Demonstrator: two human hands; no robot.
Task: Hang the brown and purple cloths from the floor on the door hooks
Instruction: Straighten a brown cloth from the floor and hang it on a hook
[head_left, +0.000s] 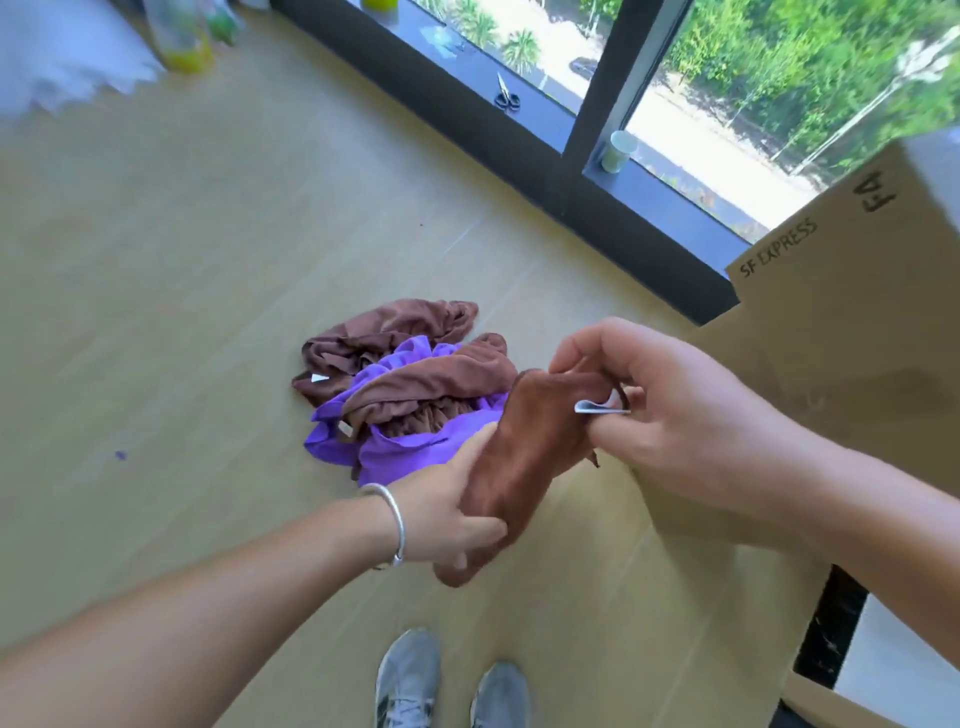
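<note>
Room: a pale wood floor (182, 260) under a dark-framed window (592, 104), with a cardboard box (831, 338) at the right. A pair of scissors (506, 96) and a pale cup (618, 150) sit on the sill.
Pile: several brown cloths (395, 327) and a purple cloth (400, 457) lie tangled together on the floor, just ahead of the person's grey shoes (408, 680).
Cloth in hand: one brown cloth (524, 452) is lifted clear of the pile and held between both hands, bunched lengthwise, with a white tag (600, 406) showing at its upper end.
Left hand: the left hand (452, 509), a silver bangle (389, 519) on its wrist, grips the lower part of the cloth, its fingers (480, 532) curled round the bunch.
Right hand: the right hand (670, 410) pinches the upper end at the tag, its fingers (582, 351) bent close over the fabric.
Step in hand: probably finding an edge or loop to hang by.
How to do it well: work the right fingers along the tagged end until a single edge or loop comes free, and let the left grip loosen so the cloth falls open rather than staying wadded.
Hooks: no door or hooks are in view, so their place cannot be told.
</note>
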